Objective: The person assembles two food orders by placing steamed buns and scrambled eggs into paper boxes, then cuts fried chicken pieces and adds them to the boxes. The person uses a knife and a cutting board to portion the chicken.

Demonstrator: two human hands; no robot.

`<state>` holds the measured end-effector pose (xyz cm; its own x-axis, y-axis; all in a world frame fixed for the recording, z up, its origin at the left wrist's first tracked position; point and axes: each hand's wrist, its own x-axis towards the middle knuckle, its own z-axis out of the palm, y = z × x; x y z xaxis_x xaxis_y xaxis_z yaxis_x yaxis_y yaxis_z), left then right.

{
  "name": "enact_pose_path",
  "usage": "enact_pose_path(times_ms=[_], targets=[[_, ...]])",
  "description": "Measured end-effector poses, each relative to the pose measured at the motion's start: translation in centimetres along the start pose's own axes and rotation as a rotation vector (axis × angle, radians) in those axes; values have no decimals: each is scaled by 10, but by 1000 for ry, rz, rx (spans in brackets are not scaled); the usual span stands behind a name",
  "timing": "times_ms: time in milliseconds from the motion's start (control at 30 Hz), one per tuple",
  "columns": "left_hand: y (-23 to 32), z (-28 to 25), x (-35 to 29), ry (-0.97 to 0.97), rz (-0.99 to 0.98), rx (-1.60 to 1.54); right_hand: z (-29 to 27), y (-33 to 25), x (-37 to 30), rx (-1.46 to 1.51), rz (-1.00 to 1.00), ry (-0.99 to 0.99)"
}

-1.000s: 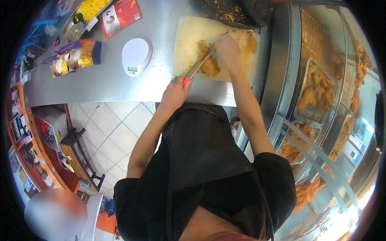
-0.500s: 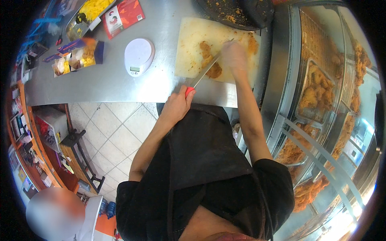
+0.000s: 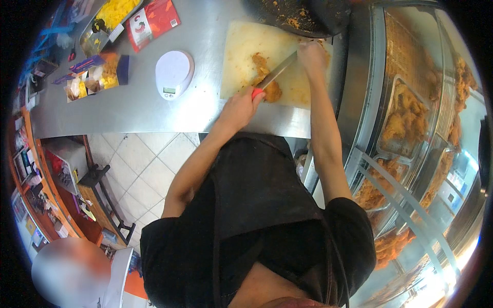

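My left hand [image 3: 240, 110] is closed around the red handle of a long knife [image 3: 279, 71]. Its blade slants across a pale cutting board [image 3: 239, 38], with the far end close to my right hand [image 3: 311, 55]. Below the blade lies a piece of breaded fried chicken [image 3: 273, 92]; another browned piece [image 3: 259, 62] sits just above it. At the board's far right, my right hand is closed with its fingers pointing away, over where browned food lies. Exactly what those fingers grip is hidden.
A dark pan with crumbs [image 3: 287, 15] overhangs the board's far edge. To the left are a white scale [image 3: 174, 74], a red packet [image 3: 152, 23], filled food boxes [image 3: 97, 79] and a tray of yellow food [image 3: 110, 20]. A warming cabinet with fried chicken [image 3: 405, 120] stands right.
My left hand has moved forward and right with the knife, bringing the handle over the board. My right hand has shifted slightly right and away, covering the browned piece there.
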<state>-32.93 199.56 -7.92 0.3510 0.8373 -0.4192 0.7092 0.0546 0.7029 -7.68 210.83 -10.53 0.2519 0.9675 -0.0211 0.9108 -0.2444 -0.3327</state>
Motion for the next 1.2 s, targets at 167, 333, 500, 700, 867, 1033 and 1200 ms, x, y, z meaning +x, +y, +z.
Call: enact_pose_path(times_ms=[167, 333, 500, 700, 867, 1033, 1200], targets=[[4, -15, -53, -52, -52, 21, -17, -10, -37, 90, 283, -63], [-10, -3, -57, -83, -92, 68, 3, -4, -55, 35, 186, -114], [-18, 21, -15, -19, -3, 46, 24, 21, -33, 6, 90, -73], [7, 19, 1, 8, 31, 4, -20, 15, -9, 48, 183, -115], [7, 5, -49, -50, -32, -24, -17, 22, -40, 69, 250, -118], [-3, 19, -32, -58, -45, -10, 30, 46, -42, 67, -11, 2], [7, 30, 0, -37, 29, 15, -2, 32, -19, 100, 240, -4]])
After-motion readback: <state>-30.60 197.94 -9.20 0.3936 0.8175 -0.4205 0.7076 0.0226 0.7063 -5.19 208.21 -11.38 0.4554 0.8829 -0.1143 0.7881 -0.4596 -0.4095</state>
